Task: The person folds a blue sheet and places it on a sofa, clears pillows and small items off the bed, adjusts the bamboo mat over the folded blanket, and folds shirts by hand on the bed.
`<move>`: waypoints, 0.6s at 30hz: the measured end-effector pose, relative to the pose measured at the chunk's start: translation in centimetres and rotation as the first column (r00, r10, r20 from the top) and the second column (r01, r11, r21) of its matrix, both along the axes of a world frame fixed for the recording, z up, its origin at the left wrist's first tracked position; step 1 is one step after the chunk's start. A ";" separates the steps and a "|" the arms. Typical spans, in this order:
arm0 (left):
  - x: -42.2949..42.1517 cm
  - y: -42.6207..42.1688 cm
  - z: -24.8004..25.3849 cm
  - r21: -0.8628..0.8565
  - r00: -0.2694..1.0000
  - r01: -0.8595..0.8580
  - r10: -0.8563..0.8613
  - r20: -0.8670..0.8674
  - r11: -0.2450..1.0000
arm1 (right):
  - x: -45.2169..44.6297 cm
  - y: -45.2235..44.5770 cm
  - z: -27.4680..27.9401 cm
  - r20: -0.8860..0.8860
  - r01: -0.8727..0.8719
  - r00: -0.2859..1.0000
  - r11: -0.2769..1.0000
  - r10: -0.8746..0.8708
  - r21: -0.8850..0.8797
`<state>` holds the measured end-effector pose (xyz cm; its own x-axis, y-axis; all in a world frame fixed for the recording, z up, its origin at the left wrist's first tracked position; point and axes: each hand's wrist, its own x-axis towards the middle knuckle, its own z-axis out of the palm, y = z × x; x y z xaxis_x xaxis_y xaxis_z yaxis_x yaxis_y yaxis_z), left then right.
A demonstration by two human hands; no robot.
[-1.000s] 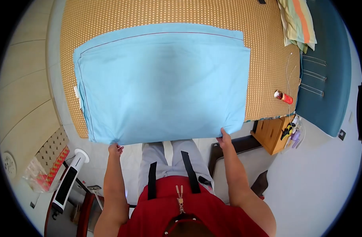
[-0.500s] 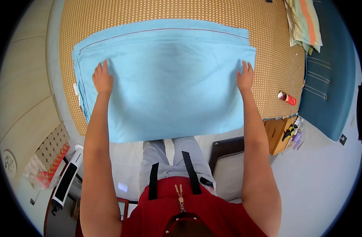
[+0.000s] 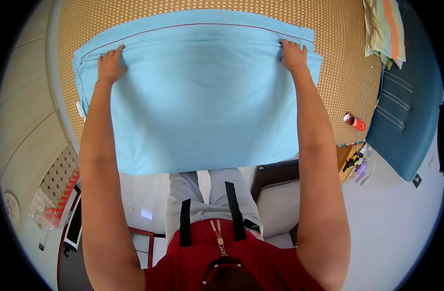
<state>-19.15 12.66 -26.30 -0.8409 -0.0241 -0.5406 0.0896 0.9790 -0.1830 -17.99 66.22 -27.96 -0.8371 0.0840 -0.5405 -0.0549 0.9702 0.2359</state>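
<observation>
Blue cloth [image 3: 202, 102] prob. being aligned by L hand [image 3: 111, 66] (10 o'clock) & R hand [image 3: 294, 56] (2 o'clock), part-spread, grip unclear; edge-levelling prob. needed.

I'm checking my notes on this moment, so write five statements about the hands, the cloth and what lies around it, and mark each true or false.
1. The left hand and the right hand are both at the far part of the blue cloth. True.
2. The blue cloth lies on the tiled floor. False: it is spread on the woven mat.
3. A dark red line runs along the cloth's far side. True.
4. The red container is left of the cloth. False: it is to the right.
5. The right hand touches the striped fabric. False: that lies apart, farther right.
</observation>
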 end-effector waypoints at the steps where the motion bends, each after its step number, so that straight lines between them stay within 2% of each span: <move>1: 0.3 -0.6 0.0 0.033 0.998 0.015 -0.012 -0.068 0.999 | -0.2 0.3 -0.2 0.020 0.004 1.000 1.000 -0.005 0.014; 5: 0.9 -3.2 0.7 -0.078 0.994 0.104 -0.105 -0.010 0.991 | 0.6 3.0 0.8 0.141 0.015 0.990 0.999 -0.008 -0.051; 7: 1.5 -5.5 0.7 -0.166 0.986 0.165 -0.159 0.053 0.972 | 1.7 4.5 1.0 0.120 -0.022 0.992 0.995 0.034 -0.101; 8: 1.9 -5.8 1.5 -0.152 0.974 0.219 -0.225 -0.023 0.964 | 2.3 5.0 1.2 0.110 -0.040 0.992 0.991 0.054 -0.127; 10: 2.7 -6.4 3.9 -0.135 0.922 0.322 -0.343 -0.179 0.937 | 3.2 5.7 3.5 0.001 -0.072 0.997 0.981 0.073 -0.183; 13: 3.7 -9.5 6.3 -0.098 0.882 0.358 -0.371 -0.292 0.929 | 3.6 5.4 9.9 -0.084 -0.113 0.991 0.977 0.099 -0.180; 14: 3.5 -9.9 7.6 -0.109 0.900 0.312 -0.331 -0.286 0.944 | 3.3 5.2 11.6 -0.099 -0.122 0.989 0.979 0.106 -0.166; 16: 2.5 -10.3 10.8 -0.130 0.930 0.219 -0.247 -0.273 0.967 | 2.8 5.8 13.2 -0.262 -0.179 0.955 0.973 0.137 -0.144; 18: 0.3 -9.1 13.5 -0.208 0.848 0.269 -0.334 -0.411 0.940 | 1.8 6.0 14.2 -0.389 -0.194 0.911 0.975 0.138 -0.110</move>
